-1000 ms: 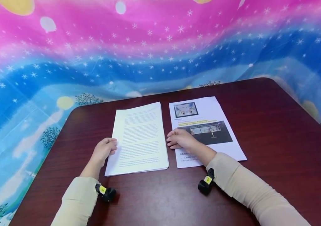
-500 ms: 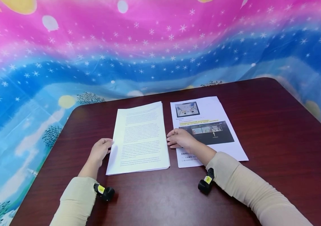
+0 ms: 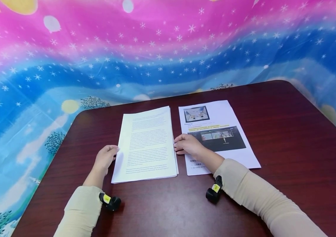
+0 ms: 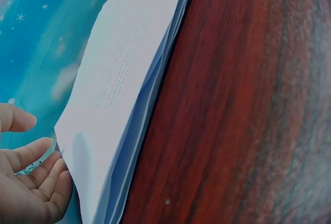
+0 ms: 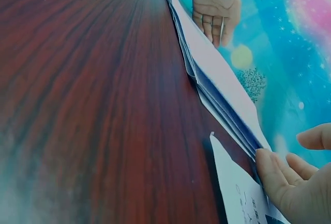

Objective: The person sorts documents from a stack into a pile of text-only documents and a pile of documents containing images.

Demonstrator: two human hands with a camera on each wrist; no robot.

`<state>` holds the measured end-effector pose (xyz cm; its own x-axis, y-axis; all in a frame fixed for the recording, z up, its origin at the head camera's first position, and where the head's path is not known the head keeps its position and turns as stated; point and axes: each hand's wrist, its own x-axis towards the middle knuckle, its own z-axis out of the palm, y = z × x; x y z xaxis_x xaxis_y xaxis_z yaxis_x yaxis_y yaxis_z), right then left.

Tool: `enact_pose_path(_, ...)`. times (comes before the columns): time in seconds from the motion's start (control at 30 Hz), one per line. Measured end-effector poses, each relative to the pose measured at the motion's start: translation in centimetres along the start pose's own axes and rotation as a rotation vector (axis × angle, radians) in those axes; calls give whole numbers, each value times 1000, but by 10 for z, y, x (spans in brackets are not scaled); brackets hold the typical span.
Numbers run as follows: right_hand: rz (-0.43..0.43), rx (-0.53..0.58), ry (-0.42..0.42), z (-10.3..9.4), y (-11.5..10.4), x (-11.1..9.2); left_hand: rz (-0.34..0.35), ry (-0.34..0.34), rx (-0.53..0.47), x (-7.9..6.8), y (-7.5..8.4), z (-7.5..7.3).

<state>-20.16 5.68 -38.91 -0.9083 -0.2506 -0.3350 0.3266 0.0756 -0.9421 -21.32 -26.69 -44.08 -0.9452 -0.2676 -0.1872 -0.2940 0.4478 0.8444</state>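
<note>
Two hands are squaring a stack of paper on a dark red table.

At the centre of the head view, the left hand (image 3: 105, 157) is resting its relaxed, lightly bent fingers (image 4: 32, 150) against the left edge of the stack of paper (image 3: 147, 144), while the right hand (image 3: 188, 144) is pressing close-set fingertips (image 5: 271, 169) to the right edge, its palm lying over a single printed sheet (image 3: 218, 131) just beside it. The stack looks light, floppy and quick to fan out, so holding it from both long edges seems wisest. The wrist views are showing loose, gapped layers along each side, which the head view is hiding; only the head view is taking in the table (image 3: 289, 138) and the starry cloth (image 3: 168, 49) filling the upper frame.
</note>
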Motion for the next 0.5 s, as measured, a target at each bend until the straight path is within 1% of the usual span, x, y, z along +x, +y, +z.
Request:
enact_pose_path(0.17, 1, 51, 38, 4, 0, 3, -10, 33, -31, -1, 1, 0)
enact_pose_path(0.33, 9, 102, 63, 8, 1, 8, -12, 34, -62, -2, 1, 0)
enact_pose_path(0.43, 30, 99, 76, 11, 2, 10, -10, 35, -83, -1, 0, 1)
enact_pose_path(0.5, 46, 68, 85, 13, 2, 10, -15, 38, -95, -3, 2, 1)
